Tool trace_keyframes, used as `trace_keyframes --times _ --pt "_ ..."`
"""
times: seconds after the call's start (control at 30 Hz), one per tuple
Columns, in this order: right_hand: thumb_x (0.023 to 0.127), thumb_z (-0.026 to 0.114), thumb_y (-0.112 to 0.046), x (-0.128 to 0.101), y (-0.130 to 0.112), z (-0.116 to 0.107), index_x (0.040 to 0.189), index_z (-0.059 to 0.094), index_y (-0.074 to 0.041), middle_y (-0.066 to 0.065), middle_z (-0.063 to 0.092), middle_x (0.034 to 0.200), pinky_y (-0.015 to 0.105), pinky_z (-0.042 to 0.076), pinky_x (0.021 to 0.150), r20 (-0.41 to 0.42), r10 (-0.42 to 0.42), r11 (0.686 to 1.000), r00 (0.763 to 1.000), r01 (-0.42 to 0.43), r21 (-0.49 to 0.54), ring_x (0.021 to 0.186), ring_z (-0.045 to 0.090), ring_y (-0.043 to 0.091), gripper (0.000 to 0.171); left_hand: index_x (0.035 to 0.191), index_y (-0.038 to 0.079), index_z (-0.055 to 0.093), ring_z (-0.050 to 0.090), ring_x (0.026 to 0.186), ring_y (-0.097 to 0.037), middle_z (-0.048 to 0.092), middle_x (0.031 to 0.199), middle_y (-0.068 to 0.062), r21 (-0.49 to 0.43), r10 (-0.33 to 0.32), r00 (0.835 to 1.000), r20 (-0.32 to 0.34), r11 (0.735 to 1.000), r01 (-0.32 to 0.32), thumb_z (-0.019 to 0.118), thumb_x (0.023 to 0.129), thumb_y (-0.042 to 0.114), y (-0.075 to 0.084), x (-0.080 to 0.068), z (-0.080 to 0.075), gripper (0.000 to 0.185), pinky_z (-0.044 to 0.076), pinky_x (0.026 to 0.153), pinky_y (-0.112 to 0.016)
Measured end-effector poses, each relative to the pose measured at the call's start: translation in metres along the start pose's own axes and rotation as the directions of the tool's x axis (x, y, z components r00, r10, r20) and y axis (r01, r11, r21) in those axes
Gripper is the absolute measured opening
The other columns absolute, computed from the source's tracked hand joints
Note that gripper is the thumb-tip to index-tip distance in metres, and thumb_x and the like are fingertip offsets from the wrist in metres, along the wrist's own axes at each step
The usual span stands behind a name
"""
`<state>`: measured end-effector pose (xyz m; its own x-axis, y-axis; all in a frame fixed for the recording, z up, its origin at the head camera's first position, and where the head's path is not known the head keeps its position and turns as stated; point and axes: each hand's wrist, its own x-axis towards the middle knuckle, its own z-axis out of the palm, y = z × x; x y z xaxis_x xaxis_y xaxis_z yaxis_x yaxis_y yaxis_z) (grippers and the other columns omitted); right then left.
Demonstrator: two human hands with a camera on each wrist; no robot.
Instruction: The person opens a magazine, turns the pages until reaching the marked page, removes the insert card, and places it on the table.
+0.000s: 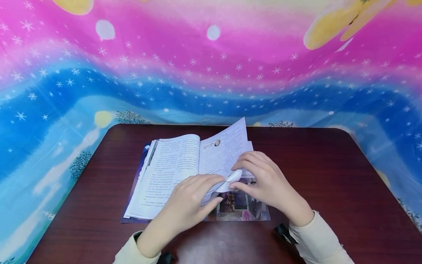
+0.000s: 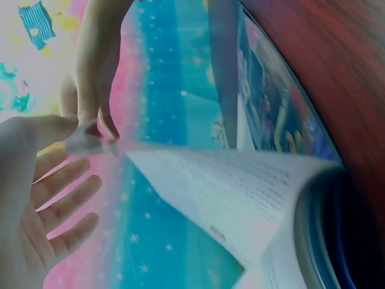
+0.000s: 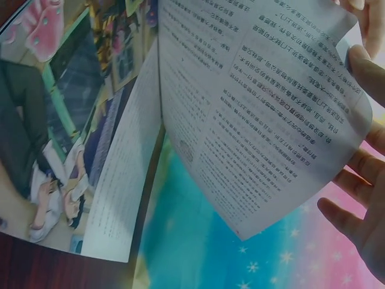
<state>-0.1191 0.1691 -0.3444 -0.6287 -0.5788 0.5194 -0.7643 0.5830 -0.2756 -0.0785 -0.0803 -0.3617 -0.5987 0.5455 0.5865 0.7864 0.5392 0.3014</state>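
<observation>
An open book [image 1: 165,172] lies flat on a dark wooden table [image 1: 329,183], with printed text on its left page. One right-hand page [image 1: 227,146] stands lifted, and its lower corner is curled. My right hand [image 1: 239,176] pinches that curled corner between thumb and fingers. My left hand [image 1: 211,187] lies over the book's middle with straight fingers, its thumb against the same corner. In the left wrist view the left hand [image 2: 54,198] is spread open beside the raised page [image 2: 228,186]. The right wrist view shows the lifted page [image 3: 258,114] above a colour picture page [image 3: 66,120].
A pink, blue and white starry cloth [image 1: 211,66] hangs behind the table and drapes down both sides. Bare table surface runs to the left and right of the book. Both forearms in cream sleeves [image 1: 316,238] come in from the near edge.
</observation>
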Motion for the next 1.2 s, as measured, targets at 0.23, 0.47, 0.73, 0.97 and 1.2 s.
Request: trace_keyframes --times 0.23,0.47,0.73,0.97,1.2 --pt "0.083 0.078 -0.047 0.001 -0.005 -0.002 0.105 0.069 -0.015 -0.004 0.066 0.106 0.033 0.039 0.103 0.008 -0.006 1.000 1.000 0.006 0.002 0.111 0.056 0.019 0.040 0.132 0.011 0.061 0.061 0.115 -0.014 0.064 0.128 0.000 0.016 0.057 0.998 0.000 0.998 -0.057 0.075 0.088 0.018 0.007 0.008 0.005 0.046 0.048 0.098 -0.029" --pt "0.081 0.082 -0.042 0.003 -0.006 -0.002 0.105 0.070 -0.014 -0.003 0.065 0.106 0.034 0.038 0.104 0.019 -0.001 1.000 1.000 0.001 0.002 0.112 0.055 0.019 0.038 0.134 0.010 0.061 0.062 0.114 -0.013 0.064 0.129 0.000 0.041 0.053 0.998 0.021 0.998 -0.054 0.074 0.088 0.009 0.006 0.008 0.005 0.048 0.049 0.097 -0.027" --pt "0.089 0.067 -0.054 0.002 -0.010 -0.002 0.118 0.068 -0.011 0.001 0.065 0.121 0.040 0.035 0.110 0.024 -0.006 1.000 1.000 0.006 0.006 0.125 0.051 0.022 0.051 0.132 0.010 0.064 0.065 0.108 -0.015 0.066 0.125 -0.002 0.108 0.100 0.995 -0.012 0.989 -0.098 0.072 0.090 0.010 0.001 0.007 0.001 0.043 0.051 0.094 -0.029" --pt "0.098 0.047 -0.058 0.000 -0.013 -0.004 0.136 0.059 -0.011 0.005 0.052 0.144 0.047 0.032 0.113 0.016 0.004 0.999 1.000 -0.005 0.042 0.137 0.043 0.025 0.062 0.130 0.009 0.064 0.066 0.103 -0.018 0.067 0.123 -0.003 0.129 0.105 0.993 -0.055 0.987 -0.097 0.068 0.087 0.004 -0.010 0.002 -0.008 0.043 0.053 0.091 -0.032" --pt "0.098 0.049 -0.057 -0.003 -0.013 -0.009 0.140 0.056 -0.012 0.003 0.048 0.149 0.046 0.033 0.112 0.045 0.055 0.998 0.997 -0.056 0.026 0.138 0.042 0.024 0.062 0.128 0.010 0.066 0.065 0.107 -0.021 0.066 0.124 -0.003 0.136 0.016 0.996 -0.089 0.991 -0.004 0.070 0.085 0.003 -0.020 -0.008 -0.019 0.044 0.053 0.092 -0.037"
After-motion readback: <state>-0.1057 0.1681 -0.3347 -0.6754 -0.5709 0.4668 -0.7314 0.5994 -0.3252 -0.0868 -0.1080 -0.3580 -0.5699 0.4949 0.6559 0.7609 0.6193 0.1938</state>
